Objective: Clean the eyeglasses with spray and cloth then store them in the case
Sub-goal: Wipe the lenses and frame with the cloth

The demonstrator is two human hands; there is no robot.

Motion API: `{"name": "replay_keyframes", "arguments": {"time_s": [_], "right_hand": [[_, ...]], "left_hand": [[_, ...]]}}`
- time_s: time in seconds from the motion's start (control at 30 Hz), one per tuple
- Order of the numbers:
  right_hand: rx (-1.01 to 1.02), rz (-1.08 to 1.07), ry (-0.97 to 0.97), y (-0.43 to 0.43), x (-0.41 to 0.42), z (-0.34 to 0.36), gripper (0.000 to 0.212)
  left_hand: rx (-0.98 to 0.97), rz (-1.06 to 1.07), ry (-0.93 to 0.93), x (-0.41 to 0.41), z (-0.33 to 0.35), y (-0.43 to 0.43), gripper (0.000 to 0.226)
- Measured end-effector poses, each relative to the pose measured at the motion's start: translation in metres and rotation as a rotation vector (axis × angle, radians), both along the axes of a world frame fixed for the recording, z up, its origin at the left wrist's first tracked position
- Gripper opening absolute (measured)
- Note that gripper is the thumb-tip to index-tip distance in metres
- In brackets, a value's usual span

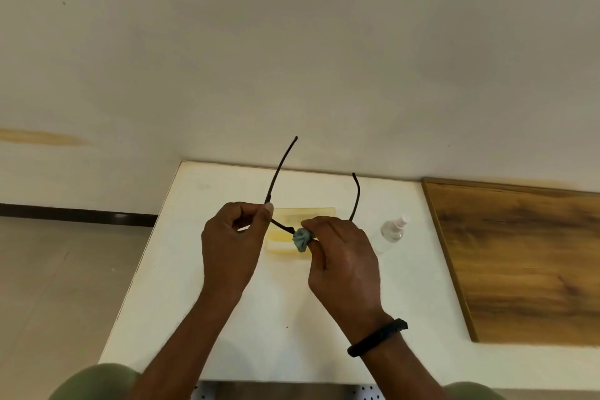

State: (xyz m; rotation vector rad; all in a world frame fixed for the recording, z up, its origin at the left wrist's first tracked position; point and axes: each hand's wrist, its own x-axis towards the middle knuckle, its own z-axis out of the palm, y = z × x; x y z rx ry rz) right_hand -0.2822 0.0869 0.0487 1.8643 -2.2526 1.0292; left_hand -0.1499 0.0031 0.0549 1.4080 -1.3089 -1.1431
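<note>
The left hand (232,243) steadies the eyeglasses (281,169) above the tabletop (259,318), its fingers (264,214) clamped at one hinge. This lets the right hand (344,266), pinching the bunched cloth (301,239), rub a lens. The case (277,237) and spray bottle (393,230) lie below.

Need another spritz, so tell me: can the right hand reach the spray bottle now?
Probably, once freed: the spray bottle is just beside the right hand with bare table between, but that hand pinches the cloth.
</note>
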Motion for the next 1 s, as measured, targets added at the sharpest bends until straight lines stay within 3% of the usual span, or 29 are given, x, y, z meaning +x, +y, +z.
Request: {"name": "replay_keyframes", "arguments": {"time_s": [0.13, 0.4, 0.7, 0.8, 0.87, 0.93, 1.0], "right_hand": [[0.098, 0.015, 0.047, 0.002, 0.009, -0.002, 0.034], [0.08, -0.053, 0.081, -0.001, 0.014, -0.002, 0.02], [0.075, -0.067, 0.092, -0.004, 0.001, 0.008, 0.022], [0.061, -0.064, 0.121, -0.003, -0.003, 0.013, 0.019], [0.042, -0.065, 0.122, -0.003, -0.008, 0.018, 0.02], [0.024, -0.077, 0.129, -0.001, -0.013, 0.024, 0.021], [0.011, -0.098, 0.115, 0.0, -0.019, 0.029, 0.022]], "left_hand": [[0.077, 0.047, 0.026, -0.001, 0.003, 0.0, 0.015], [0.124, 0.052, -0.037, -0.003, 0.011, 0.004, 0.019], [0.158, -0.045, -0.029, 0.0, 0.017, 0.003, 0.032], [-0.005, -0.076, -0.074, 0.004, 0.012, 0.001, 0.025], [-0.255, -0.123, -0.13, 0.01, 0.011, 0.0, 0.012], [-0.597, -0.222, -0.322, 0.016, 0.009, -0.004, 0.031], [-0.817, -0.307, -0.487, 0.018, 0.005, -0.008, 0.049]]}}
